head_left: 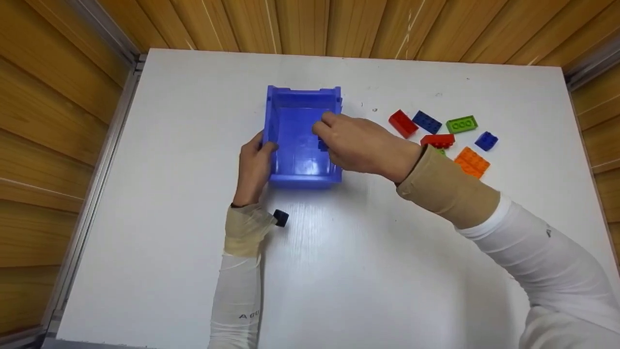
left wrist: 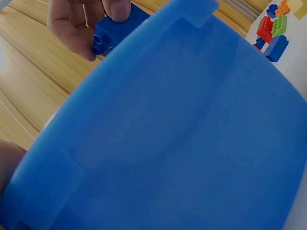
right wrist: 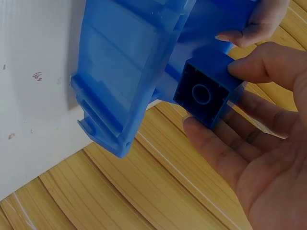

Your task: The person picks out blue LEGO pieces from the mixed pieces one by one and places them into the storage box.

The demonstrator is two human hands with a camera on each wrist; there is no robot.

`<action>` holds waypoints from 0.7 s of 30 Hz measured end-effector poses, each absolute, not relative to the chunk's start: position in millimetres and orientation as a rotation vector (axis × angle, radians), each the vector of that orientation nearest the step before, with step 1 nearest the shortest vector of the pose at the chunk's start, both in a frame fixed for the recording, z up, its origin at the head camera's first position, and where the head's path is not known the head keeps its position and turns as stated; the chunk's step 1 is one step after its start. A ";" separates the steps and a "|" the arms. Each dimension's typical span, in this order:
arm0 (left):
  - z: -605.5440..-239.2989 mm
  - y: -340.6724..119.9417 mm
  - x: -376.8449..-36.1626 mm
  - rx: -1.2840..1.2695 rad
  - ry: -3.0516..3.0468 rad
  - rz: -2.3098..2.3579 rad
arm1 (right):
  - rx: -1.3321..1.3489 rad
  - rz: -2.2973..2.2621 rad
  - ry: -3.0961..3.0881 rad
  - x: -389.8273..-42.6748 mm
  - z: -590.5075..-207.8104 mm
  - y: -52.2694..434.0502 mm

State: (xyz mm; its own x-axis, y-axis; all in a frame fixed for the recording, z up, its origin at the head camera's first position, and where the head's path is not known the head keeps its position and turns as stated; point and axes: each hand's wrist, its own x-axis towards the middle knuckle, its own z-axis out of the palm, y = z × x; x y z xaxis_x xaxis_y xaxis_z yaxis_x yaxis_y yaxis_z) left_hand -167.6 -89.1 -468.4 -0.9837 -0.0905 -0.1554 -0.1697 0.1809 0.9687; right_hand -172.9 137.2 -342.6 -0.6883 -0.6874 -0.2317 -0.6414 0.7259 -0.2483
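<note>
Right fingers: thumb and fingertips (right wrist: 240,67) pinch a small blue brick (right wrist: 207,91) just above the bin's inside.
Left fingers: curled over the near-left rim of the blue bin (head_left: 301,138), steadying it.
Progress: bin looks empty; no brick dropped yet.
Left to do: six bricks (head_left: 443,135) lie on the table (head_left: 193,121), right of the bin.
Right hand (head_left: 356,143): reaches over the bin's right wall, palm down.
Left hand (head_left: 254,167): beside the bin, forearm along the table.

both arms were covered by white sleeves (head_left: 547,252) with small grey lettering; tan wrist wraps (head_left: 448,186) were worn, and a black camera (head_left: 281,217) was strapped at the left wrist.
</note>
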 end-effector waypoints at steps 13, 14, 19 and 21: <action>-468.6 -88.5 -167.0 -0.257 2.326 1.989 | -1.077 -0.182 2.611 -180.8 -339.8 124.0; -468.7 -88.6 -167.0 -0.255 2.325 1.992 | -1.084 -0.179 2.610 -181.5 -340.2 122.9; -468.6 -89.1 -167.5 -0.249 2.326 2.001 | -1.103 -0.175 2.605 -183.9 -339.6 116.7; -468.3 -89.3 -167.7 -0.240 2.320 2.005 | -1.106 -0.168 2.600 -184.9 -338.7 113.7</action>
